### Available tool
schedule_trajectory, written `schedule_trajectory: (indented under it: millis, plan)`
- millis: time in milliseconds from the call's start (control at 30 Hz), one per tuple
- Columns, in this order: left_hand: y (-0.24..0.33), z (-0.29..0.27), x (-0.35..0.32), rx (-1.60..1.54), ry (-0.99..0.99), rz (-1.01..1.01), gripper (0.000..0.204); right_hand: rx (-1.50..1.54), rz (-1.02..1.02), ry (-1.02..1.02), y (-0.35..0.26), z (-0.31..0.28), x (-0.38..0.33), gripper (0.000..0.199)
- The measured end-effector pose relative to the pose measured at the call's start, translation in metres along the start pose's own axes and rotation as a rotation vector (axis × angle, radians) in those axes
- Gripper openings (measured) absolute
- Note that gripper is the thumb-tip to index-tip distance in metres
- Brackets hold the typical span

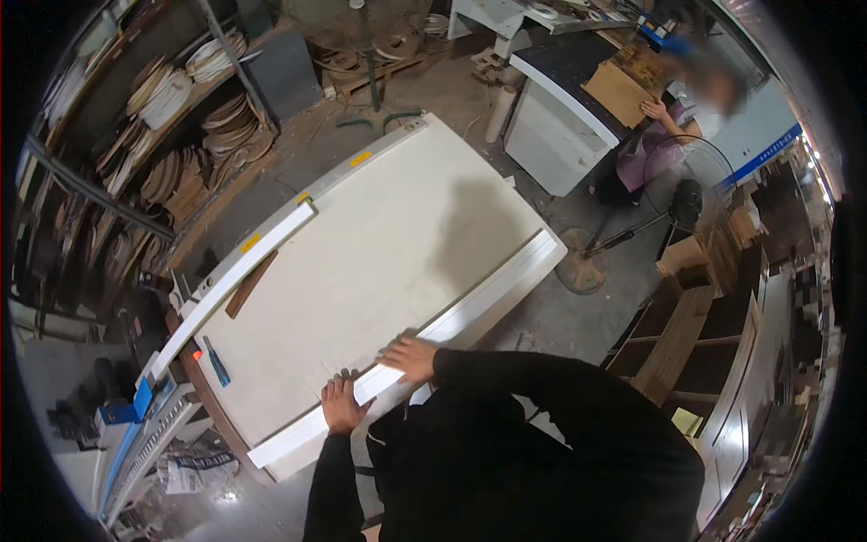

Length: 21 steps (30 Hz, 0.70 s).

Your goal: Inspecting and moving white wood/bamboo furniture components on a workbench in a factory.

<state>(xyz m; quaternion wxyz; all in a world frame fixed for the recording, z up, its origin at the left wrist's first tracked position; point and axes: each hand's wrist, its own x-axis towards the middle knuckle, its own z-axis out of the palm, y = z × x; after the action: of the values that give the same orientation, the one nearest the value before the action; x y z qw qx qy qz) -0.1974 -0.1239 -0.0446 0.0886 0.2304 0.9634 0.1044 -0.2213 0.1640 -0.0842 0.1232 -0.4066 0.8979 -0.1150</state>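
Strip (483,294), long, white and glossy, lies along the near side of a broad cream tabletop (361,244), running from near left to far right. Both bare hands are on it. We log the person's left hand (341,406) across the nearer stretch, fingers slightly parted and laid over the strip, thumb spread off to the right. The right hand (411,359) rests just beyond, palm down, fingers loosely extended toward the left. Neither is a fist; whether either one truly clasps the strip underneath, we cannot tell. Along the tabletop's left side we note a white rail (226,276), a brown wooden piece (251,285) just beside it, and, at the near left corner, a blue-handled tool (217,363). Far left, shelves hold stacked coils (163,101), pale and brown. Far right, a co-worker (673,135), partly behind a standing fan (691,172), has a hand on a brown board (623,95) atop a dark-topped bench (564,68). Near right, we record a long wooden plank (675,343) on a rack.
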Motion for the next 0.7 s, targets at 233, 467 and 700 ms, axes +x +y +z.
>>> schedule_trajectory:
  millis: [233,467,700]
  plan:
    - [-0.003,0.016,-0.018,0.029,0.024,-0.026,0.079,-0.042,0.011,0.041,0.018,-0.031,-0.052,0.086]
    - [0.001,0.002,0.003,-0.026,0.007,-0.052,0.084,-0.148,0.085,0.19,0.026,-0.033,-0.052,0.072]
    - [0.0,0.008,-0.007,-0.027,-0.007,-0.108,0.076,-0.159,0.068,0.226,0.019,-0.033,-0.048,0.072]
